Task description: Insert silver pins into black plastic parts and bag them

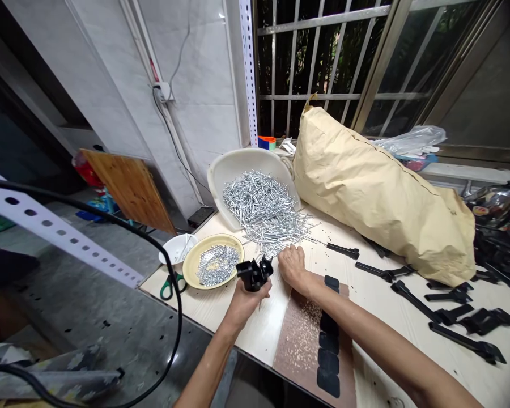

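on my feed, left hand (247, 305) clamped on black plastic parts (255, 274), just right of the yellow bowl (190, 264). right hand (292, 265), farther right of the bowl, fingers curled at the metal pins' (261, 207) near edge; i cannot tell whether it grips any. white scoop (219, 184) beyond the bowl; green-handled scissors (166, 289) left of it.

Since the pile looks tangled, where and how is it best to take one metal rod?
Probably pinch one of the metal rods by its end, from the right: there, ends stick out over the table, while rods inside the white basin lie crossed.
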Demonstrator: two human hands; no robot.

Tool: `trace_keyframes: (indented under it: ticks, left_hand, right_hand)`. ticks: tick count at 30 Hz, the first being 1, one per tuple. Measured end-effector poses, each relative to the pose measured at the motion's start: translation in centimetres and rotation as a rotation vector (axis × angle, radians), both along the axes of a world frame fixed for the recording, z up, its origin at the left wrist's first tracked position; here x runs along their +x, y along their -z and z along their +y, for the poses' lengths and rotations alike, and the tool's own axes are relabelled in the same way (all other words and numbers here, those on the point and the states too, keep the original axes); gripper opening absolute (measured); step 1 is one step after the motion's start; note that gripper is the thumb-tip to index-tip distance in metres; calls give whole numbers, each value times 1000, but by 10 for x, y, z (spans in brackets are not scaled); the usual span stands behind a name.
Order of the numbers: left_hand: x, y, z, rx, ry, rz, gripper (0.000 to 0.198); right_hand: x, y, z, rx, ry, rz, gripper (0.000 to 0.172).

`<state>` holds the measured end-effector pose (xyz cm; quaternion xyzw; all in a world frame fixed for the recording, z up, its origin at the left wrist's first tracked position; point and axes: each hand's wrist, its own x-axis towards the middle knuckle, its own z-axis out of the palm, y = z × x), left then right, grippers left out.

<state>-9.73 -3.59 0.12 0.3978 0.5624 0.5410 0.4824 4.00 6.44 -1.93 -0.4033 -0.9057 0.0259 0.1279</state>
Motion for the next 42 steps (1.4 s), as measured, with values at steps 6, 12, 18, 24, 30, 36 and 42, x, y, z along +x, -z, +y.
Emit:
trace_keyframes:
  ticks: [6, 12, 18, 24, 30, 36, 42]
  left_hand:
    - [-10, 2, 7, -59, 51, -292, 28]
    - [-5, 1, 18, -78, 83, -287, 29]
    - [4, -11, 24, -83, 118, -170, 27]
    - [7, -18, 23, -63, 148, -71, 25]
    - [7, -16, 23, -39, 141, 23, 21]
    - [3, -26, 15, 4, 48, -57, 24]
    - [-8, -28, 10, -41, -69, -97, 27]
  right_hand:
    - [16, -53, 23, -17, 293, -7, 25]
    - [50, -137, 19, 81, -48, 293, 17]
    - [37, -166, -2, 79, -274, 148, 19]
    - [28, -172, -7, 6, -339, 55, 23]
    - [28, -174, -8, -132, -429, 77, 17]
    - [35, -127, 26, -157, -265, 378, 19]
    - [18, -26, 37, -38, -117, -21, 20]
